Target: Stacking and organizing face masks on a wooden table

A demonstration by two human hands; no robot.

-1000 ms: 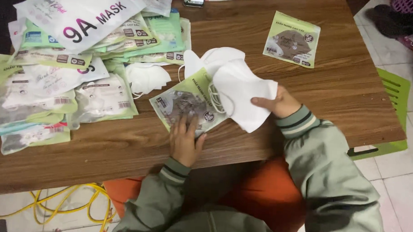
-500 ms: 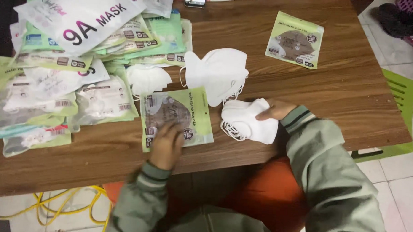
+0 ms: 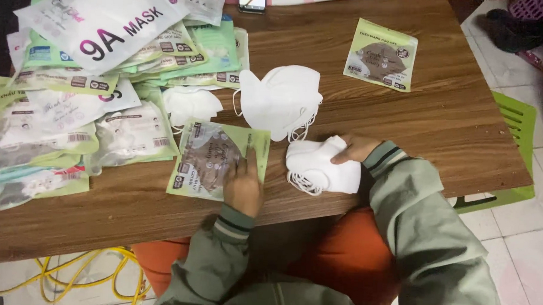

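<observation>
White folded masks (image 3: 322, 166) are gripped in a small stack by the right hand (image 3: 354, 150), fingers closed over the stack's upper edge, apparently to keep the pieces aligned at the near edge of the wooden table (image 3: 453, 129). Just left of this stack, a green pouch (image 3: 216, 159) is pinned flat by the left hand (image 3: 243, 184), fingers spread narrowly and pressed down, presumably so that it does not slide. Directly beyond the stack, loose white masks (image 3: 280, 100) lie piled; the number cannot be told. One further white mask (image 3: 192, 104) lies left of that pile. A single sealed green pouch (image 3: 381, 54) sits apart, far right of the pile. Filled pouches (image 3: 74, 121), too overlapped to count, are heaped at far left.
</observation>
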